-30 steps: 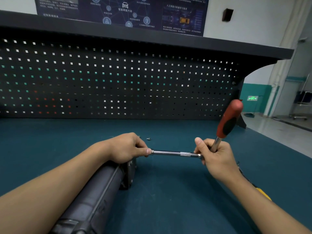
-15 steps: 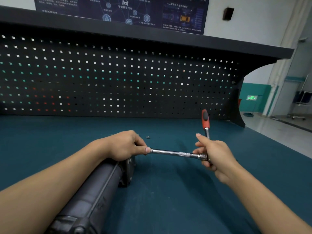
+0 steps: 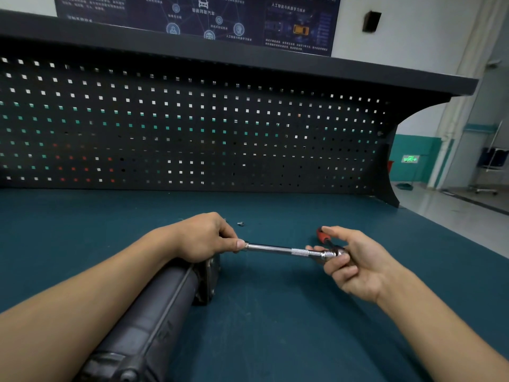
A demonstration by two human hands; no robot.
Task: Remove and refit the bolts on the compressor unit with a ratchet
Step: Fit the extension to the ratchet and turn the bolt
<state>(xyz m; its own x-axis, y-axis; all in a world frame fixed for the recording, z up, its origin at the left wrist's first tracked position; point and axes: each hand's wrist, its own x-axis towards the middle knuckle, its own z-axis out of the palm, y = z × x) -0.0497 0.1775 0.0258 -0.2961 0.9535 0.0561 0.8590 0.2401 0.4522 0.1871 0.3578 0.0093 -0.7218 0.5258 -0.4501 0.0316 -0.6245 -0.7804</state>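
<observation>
Steel-stiff and slick, the ratchet (image 3: 334,253) wants a firm hold, I judge: right hand (image 3: 358,268) curled round its head, left hand (image 3: 203,237) pinching the bar (image 3: 270,248) tip by the heavy-looking compressor (image 3: 154,307).

Dim, cool indoor light leaves the pegboard (image 3: 192,133) nearly black, light shows through its holes, the extension bar (image 3: 275,248) glints, and wide-angle bending curves the edges.
</observation>
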